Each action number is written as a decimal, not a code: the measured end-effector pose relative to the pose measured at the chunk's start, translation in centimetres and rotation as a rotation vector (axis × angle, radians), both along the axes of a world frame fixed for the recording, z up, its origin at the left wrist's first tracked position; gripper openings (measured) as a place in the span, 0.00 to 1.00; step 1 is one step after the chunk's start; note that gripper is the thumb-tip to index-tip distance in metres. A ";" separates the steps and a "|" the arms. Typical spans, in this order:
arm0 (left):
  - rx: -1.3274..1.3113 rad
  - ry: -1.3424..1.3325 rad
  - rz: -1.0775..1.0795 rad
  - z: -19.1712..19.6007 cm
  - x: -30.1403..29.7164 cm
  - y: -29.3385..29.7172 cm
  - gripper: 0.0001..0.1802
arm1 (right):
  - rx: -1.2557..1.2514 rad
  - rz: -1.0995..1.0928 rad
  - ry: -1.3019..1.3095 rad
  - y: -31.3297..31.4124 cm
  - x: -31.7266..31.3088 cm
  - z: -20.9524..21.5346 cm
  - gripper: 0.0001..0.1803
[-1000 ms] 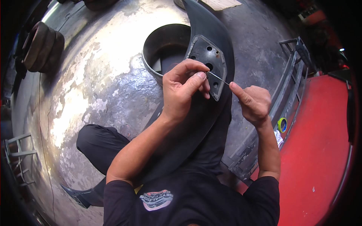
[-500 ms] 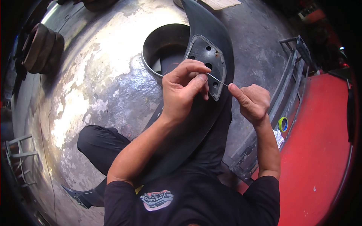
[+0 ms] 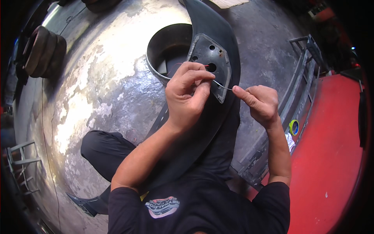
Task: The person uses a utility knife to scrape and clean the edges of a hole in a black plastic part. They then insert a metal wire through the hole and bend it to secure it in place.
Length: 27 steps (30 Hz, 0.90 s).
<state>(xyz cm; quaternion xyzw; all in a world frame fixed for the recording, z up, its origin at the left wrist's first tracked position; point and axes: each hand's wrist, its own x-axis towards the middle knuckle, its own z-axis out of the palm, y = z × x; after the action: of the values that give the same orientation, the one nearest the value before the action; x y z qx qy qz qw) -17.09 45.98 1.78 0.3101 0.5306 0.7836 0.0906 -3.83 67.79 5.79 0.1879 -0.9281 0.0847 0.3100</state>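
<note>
Workshop | scuffed floor (image 3: 128,93) | grey metal frame (image 3: 290,93) | open drum (image 3: 167,41) | curved dark panel (image 3: 210,27)

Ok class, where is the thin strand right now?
In the head view, above and right of centre, the thin strand spans the gap between left hand and right hand, partly in front of the holed plate.

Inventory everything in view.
thin strand: 1, silvery, centre
curved panel: 1, black, on lap
holed plate: 1, dark grey, on panel
drum: 1, dark, upper centre
frame: 1, grey, right
tape roll: 1, yellow-green, beside frame
scrap: 1, white, below roll
flat surface: 1, red, far right
ribbed object: 1, brown, upper left
stand: 1, grey, far left
board: 1, pale, top
floor: 1, grey, beneath
shirt: 1, black, bottom
left hand: 1, bare, centre
right hand: 1, bare, centre right
</note>
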 end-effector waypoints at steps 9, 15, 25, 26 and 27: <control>-0.118 0.056 0.150 -0.7 0.6 0.4 0.06 | 0.068 -0.042 -0.234 0.8 -1.2 4.9 0.30; -0.142 0.154 0.156 -0.9 1.4 0.7 0.08 | 0.321 0.018 -0.200 0.5 -4.3 8.8 0.19; -0.087 0.138 0.192 -0.5 1.4 1.2 0.09 | -0.131 -0.296 -0.105 -2.4 -6.6 7.0 0.14; -0.089 0.147 0.196 -0.6 1.6 1.2 0.09 | -0.371 -0.286 -0.213 -2.6 -6.6 6.5 0.14; -0.091 0.157 0.199 -0.7 1.7 1.1 0.09 | -0.577 -0.175 -0.269 -1.6 -6.4 5.7 0.15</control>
<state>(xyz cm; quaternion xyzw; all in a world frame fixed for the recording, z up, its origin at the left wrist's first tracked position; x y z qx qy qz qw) -15.40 47.11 1.05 0.3116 0.5992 0.7373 -0.0154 -10.26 66.15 11.49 -0.0011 -0.9110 0.3414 0.2314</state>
